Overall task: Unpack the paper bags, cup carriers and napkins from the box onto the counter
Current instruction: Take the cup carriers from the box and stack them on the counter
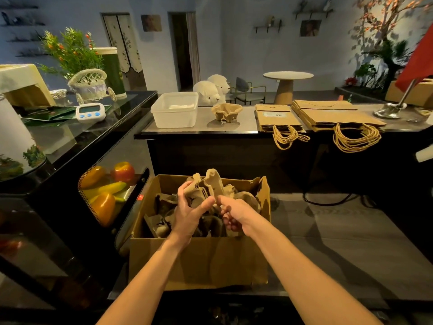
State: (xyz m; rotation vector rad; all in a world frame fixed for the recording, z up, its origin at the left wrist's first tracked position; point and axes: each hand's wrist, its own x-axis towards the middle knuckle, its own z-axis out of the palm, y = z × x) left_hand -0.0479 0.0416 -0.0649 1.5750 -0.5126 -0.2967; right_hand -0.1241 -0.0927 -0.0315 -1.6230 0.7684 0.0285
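An open cardboard box (199,261) stands on the floor below me, with several brown pulp cup carriers inside. My left hand (189,212) grips a stack of cup carriers (208,184) raised above the box. My right hand (234,213) is right beside it, fingers curled and pinching the lower edge of the same stack. On the counter (248,123) ahead sit one cup carrier (226,111) and two piles of flat paper bags (277,118) (332,114), their twine handles hanging over the edge. Napkins lie in a clear plastic tub (174,113).
A glossy black counter (98,127) at left holds a white timer (91,111), a wicker basket and a plant. A display case with fake fruit (105,191) stands left of the box. A cable (328,200) lies on the floor at right.
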